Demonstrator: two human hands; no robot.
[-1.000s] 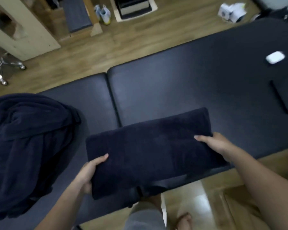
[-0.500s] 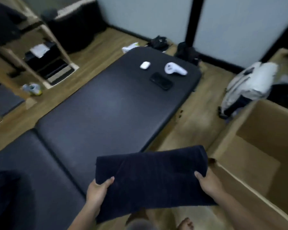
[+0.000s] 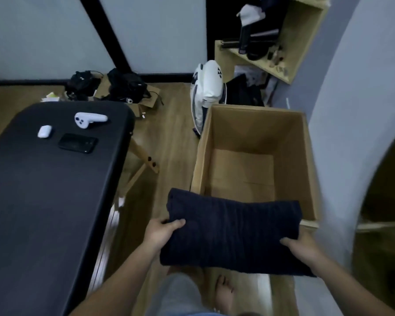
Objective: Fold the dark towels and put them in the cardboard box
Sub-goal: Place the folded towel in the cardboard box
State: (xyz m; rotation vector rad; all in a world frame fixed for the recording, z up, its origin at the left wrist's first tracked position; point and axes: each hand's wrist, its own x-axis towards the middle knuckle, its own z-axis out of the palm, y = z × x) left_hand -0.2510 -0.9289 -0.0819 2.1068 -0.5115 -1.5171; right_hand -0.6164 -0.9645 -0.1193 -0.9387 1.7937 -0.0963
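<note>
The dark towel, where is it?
In the head view the folded dark towel is low, centre-right, held between the left hand and right hand over the near edge of the cardboard box.

The towel was dark navy with faint ribbing. The cardboard box was plain tan. The padded table was matte black, carrying a white controller, a white case and a glossy black phone. The floor showed brown wood grain; the bag was white with dark trim.
</note>
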